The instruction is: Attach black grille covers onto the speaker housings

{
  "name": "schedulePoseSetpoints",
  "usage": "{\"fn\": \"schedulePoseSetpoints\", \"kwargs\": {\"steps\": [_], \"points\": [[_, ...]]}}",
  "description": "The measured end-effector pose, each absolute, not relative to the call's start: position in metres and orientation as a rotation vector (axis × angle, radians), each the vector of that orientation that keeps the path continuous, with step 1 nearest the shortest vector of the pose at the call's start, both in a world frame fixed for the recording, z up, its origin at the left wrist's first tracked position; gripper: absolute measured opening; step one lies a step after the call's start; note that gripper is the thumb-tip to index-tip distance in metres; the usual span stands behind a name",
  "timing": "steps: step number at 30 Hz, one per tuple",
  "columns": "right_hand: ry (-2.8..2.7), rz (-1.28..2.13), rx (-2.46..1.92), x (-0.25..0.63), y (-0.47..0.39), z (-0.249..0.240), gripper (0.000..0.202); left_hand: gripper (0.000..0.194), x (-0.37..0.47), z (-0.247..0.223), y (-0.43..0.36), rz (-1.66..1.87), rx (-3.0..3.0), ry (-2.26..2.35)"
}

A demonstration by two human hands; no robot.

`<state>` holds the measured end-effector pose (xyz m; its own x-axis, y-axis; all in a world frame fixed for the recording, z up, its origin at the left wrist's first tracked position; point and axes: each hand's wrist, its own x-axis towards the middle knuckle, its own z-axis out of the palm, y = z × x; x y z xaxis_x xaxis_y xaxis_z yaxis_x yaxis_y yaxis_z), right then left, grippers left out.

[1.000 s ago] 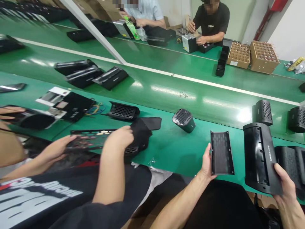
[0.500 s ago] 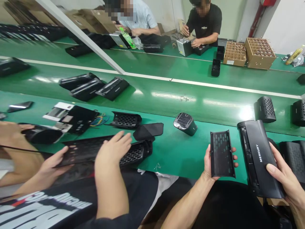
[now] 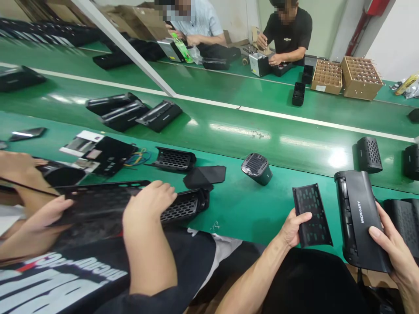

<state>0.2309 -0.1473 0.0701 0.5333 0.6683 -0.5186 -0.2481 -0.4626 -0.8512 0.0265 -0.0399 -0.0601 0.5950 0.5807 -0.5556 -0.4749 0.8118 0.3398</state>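
My left hand (image 3: 294,226) pinches a thin black perforated grille panel (image 3: 312,209) at its left edge, the thumb lying on its face. The panel is tilted, with rows of slots across it. To its right, my right hand (image 3: 393,244) grips a black speaker housing (image 3: 363,209) lettered MERKURY. An open channel with fittings runs along the housing's left side. Its fingers are partly hidden behind the housing. The panel and the housing are apart, both held above the green table's near edge.
A black rounded unit (image 3: 257,168) stands on the green bench (image 3: 229,218). Slotted shells (image 3: 369,155) stand at the right. At my left, a co-worker's arm (image 3: 149,235) reaches over a dark mesh sheet. Several housings (image 3: 160,115) lie on the belt, and two people work across it.
My left hand has shifted its grip from behind the panel to its left edge, thumb on top, and the panel has turned and tilted. The housing has moved slightly right in view.
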Motion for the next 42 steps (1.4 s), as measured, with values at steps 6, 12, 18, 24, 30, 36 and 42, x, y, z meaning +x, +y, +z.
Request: {"fn": "schedulePoseSetpoints", "kwargs": {"steps": [6, 12, 18, 24, 30, 36, 42], "points": [[-0.318, 1.098, -1.822, 0.233, -0.150, 0.064, 0.107, 0.052, 0.032, -0.059, -0.040, 0.590, 0.212, 0.894], [-0.341, 1.111, -1.820, 0.234, -0.155, 0.061, 0.103, 0.050, 0.035, -0.057, -0.041, 0.570, 0.213, 0.914], [-0.343, 1.114, -1.821, 0.237, -0.157, 0.057, 0.102, 0.049, 0.035, -0.055, -0.042, 0.575, 0.209, 0.905], [-0.350, 1.096, -1.808, 0.237, -0.150, 0.057, 0.103, 0.055, 0.035, -0.047, -0.037, 0.565, 0.063, 0.750], [-0.552, 1.074, -1.851, 0.239, -0.133, 0.068, 0.103, 0.056, 0.048, -0.032, -0.025, 0.589, 0.086, 0.632], [-0.993, 0.863, -2.087, 0.237, -0.105, 0.079, 0.098, 0.068, 0.078, -0.017, -0.022, 0.656, 0.272, 0.378], [-1.344, 0.573, -2.149, 0.231, -0.078, 0.082, 0.097, 0.073, 0.108, -0.010, -0.017, 0.784, 0.273, 0.249]]}}
